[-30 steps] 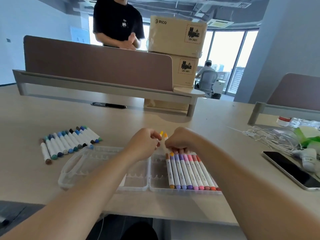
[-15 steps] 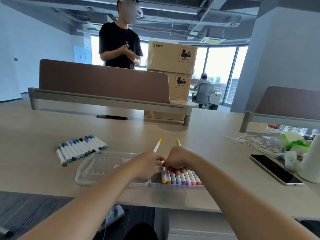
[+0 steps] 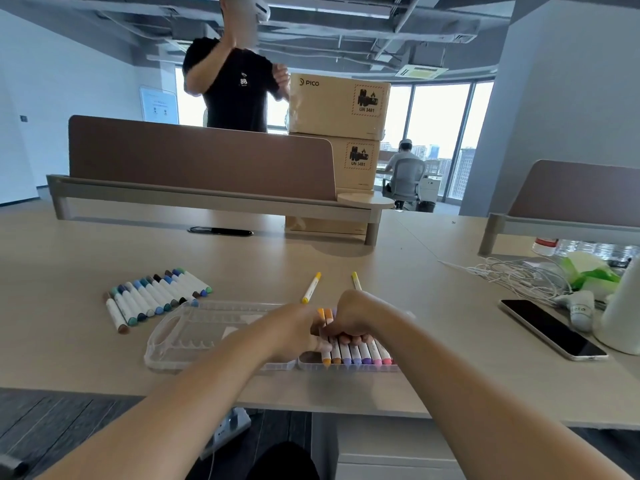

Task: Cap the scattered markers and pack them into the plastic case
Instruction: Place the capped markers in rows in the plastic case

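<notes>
A clear plastic case (image 3: 207, 336) lies open near the table's front edge. Its left half is bare; its right half holds a row of capped markers (image 3: 360, 355), orange through purple to pink. Both hands meet over that row's left end. My left hand (image 3: 294, 329) and my right hand (image 3: 353, 315) pinch an orange marker (image 3: 325, 317) lying at the row's left end. Two yellow markers lie on the table just beyond: one (image 3: 311, 288) fully visible, the other (image 3: 356, 280) partly hidden by my right hand. A row of capped blue, green and brown markers (image 3: 156, 296) lies left of the case.
A phone (image 3: 550, 329), tangled white cables (image 3: 512, 275), a small tube (image 3: 581, 310) and a white bottle (image 3: 623, 306) sit at the right. A black pen (image 3: 221, 232) lies by the brown partition (image 3: 201, 161). Stacked cartons (image 3: 337, 105) stand behind, and a person stands beyond the partition.
My hands have come down from above the case's middle onto the left end of the marker row. The view has tilted up, and two yellow markers now show beyond my hands.
</notes>
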A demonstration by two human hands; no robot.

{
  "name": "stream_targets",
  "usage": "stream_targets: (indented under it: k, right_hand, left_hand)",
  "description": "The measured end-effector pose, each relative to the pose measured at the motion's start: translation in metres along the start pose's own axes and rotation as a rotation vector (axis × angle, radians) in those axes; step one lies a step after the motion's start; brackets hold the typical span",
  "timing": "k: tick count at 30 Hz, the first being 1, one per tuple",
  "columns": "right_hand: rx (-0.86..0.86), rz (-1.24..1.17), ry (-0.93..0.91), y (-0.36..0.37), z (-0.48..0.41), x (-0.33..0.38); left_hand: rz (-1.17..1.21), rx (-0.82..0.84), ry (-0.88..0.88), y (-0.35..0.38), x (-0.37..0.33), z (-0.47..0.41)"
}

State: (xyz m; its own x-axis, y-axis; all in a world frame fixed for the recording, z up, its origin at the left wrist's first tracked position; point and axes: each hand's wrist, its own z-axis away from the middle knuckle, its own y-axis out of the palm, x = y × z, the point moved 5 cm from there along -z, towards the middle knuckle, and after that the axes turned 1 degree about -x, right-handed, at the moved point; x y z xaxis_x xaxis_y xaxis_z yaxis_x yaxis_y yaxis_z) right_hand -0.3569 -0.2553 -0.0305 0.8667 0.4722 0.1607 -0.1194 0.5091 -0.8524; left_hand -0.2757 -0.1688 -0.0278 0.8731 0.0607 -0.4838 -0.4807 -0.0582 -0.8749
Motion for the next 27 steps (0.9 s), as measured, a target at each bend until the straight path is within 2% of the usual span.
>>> stream_targets:
  k: [6,12,14,16,20,24,27]
  right_hand:
    - [0.005,0.037,-0.008,-0.016,0.010,-0.003]
    - [-0.238,-0.056,-0.040,-0.046,-0.021,0.010]
    - [-0.372,-0.194,-0.088,-0.050,-0.040,0.013]
    - [-0.439,-0.232,-0.092,-0.054,-0.059,0.020]
    - [-0.398,-0.226,0.019,-0.059,-0.090,0.033]
    - [-0.381,-0.107,0.054,-0.058,-0.105,0.038]
    - [-0.381,-0.118,0.040,-0.061,-0.102,0.038]
  left_hand:
    - [-0.024,0.018,0.018,-0.010,0.000,-0.003]
    - [0.096,-0.244,-0.112,-0.041,0.025,-0.021]
    - [0.175,-0.294,-0.144,-0.044,0.035,-0.027]
    - [0.230,-0.312,-0.164,-0.046,0.043,-0.033]
    - [0.249,-0.296,-0.170,-0.047,0.055,-0.043]
    - [0.218,-0.303,-0.155,-0.048,0.062,-0.048]
    - [0.210,-0.319,-0.162,-0.050,0.065,-0.047]
